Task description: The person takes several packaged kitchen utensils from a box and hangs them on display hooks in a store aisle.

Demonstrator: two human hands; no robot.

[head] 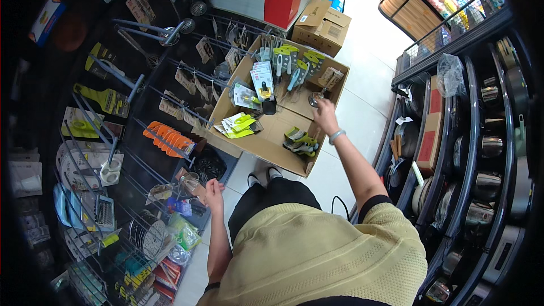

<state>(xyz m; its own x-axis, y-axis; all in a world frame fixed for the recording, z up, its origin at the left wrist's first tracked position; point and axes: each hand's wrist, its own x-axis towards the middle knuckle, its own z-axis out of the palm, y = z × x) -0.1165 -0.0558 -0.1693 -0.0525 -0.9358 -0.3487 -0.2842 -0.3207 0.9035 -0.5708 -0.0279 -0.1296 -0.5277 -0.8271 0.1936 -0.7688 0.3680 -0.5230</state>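
My right hand [326,118] reaches over the right side of an open cardboard box [265,153]. Its fingers are closed at the round end of a shiny metal kitchen utensil [315,99], whose handle runs up to a printed card [331,77]. Inside the box lie green-and-grey carded tools [285,57], white carded packs [262,77], lime-green carded packs [238,125] and green-handled tools [301,141]. My left hand [215,192] hangs lower left, fingers loosely curled, with nothing visible in it. Beside it is a small round strainer [189,181] among the rack goods.
Hooks on the left rack hold orange utensils [168,139], a box grater [102,212] and white scissors [111,173]. Black plastic [210,165] sits at the rack's base. Behind the box stands a smaller carton [321,25]. Shelves of pans [410,138] line the right side.
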